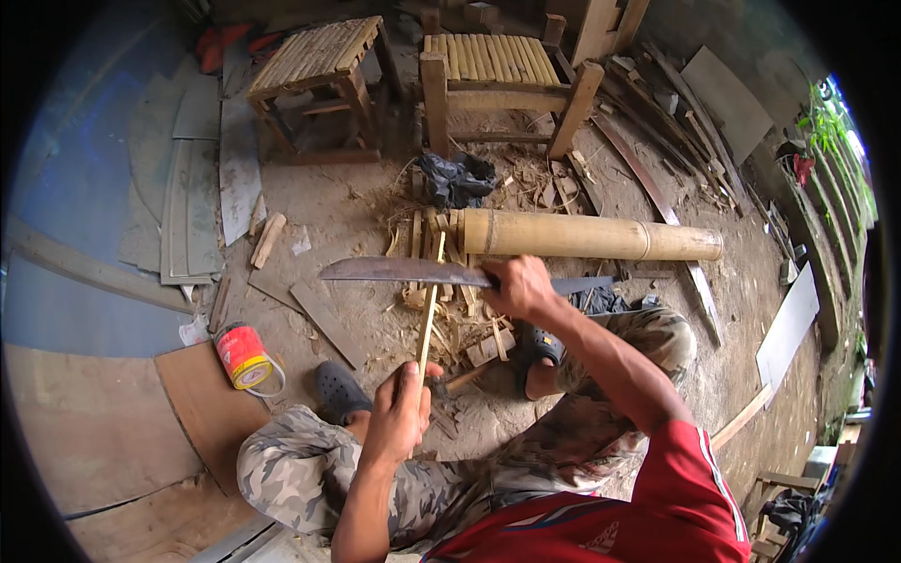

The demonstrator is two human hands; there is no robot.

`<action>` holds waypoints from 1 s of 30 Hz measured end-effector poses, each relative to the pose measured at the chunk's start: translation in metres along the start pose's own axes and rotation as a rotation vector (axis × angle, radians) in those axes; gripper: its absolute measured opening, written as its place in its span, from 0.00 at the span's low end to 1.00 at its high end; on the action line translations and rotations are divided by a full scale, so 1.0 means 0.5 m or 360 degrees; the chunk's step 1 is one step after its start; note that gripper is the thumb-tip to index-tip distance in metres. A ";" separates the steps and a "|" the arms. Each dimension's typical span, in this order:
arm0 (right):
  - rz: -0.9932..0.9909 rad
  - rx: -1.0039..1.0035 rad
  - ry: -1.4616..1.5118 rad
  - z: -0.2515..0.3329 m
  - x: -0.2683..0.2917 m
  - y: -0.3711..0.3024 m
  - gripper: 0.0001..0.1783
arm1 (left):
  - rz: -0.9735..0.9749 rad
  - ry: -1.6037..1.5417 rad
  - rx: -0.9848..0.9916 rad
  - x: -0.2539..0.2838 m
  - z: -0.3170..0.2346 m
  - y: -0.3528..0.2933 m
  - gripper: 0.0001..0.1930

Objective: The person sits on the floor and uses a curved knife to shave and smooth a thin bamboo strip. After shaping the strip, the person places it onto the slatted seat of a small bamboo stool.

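Observation:
My left hand (399,413) is closed around a thin bamboo strip (427,330), which slants up and away from me over the ground. My right hand (521,289) grips a machete (389,270) near its right end. Its long dark blade points left and crosses the strip close to the strip's far end. A flat bluish-grey piece (582,283) shows to the right of that hand; I cannot tell whether it belongs to the machete. Just beyond the right hand lies a thick bamboo pole (582,235). Bamboo splits and shavings (455,319) litter the ground beneath the blade.
Two bamboo-topped wooden stools (319,56) (497,58) stand at the back. A black plastic bag (457,178) sits before them. To the left is a red and yellow can (244,355) beside a brown board (206,399). Scrap wood (666,122) lies along the right wall.

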State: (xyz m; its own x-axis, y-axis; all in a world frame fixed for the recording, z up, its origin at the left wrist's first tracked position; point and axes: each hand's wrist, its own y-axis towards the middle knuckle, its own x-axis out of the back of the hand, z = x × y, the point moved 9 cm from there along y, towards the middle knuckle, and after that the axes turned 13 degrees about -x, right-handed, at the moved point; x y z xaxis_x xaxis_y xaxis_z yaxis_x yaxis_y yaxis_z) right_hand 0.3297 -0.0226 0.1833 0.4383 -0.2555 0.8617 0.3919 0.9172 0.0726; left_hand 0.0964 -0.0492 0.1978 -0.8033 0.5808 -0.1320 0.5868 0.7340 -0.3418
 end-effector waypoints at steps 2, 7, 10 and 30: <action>0.0132 -0.0101 -0.0082 -0.003 -0.008 0.000 0.09 | 0.0003 -0.0062 0.0037 0.000 0.016 -0.003 0.23; 0.0106 -0.0190 0.0028 -0.043 -0.021 0.016 0.06 | 0.0000 -0.0055 0.0008 0.000 0.011 0.002 0.24; -0.0059 0.0172 -0.0057 0.002 -0.015 -0.016 0.08 | 0.0033 -0.0188 0.0094 0.003 0.027 0.003 0.23; 0.0126 -0.0127 0.0067 -0.019 0.004 -0.024 0.07 | 0.0025 -0.0263 0.0046 0.005 0.018 0.014 0.24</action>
State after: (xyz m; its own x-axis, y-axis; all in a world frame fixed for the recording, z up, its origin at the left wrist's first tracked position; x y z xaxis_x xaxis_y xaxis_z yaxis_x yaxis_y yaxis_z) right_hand 0.3334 -0.0372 0.1792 0.5033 -0.1971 0.8413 0.4169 0.9082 -0.0367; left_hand 0.0974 -0.0456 0.1868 -0.8010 0.5248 -0.2879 0.5984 0.7134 -0.3646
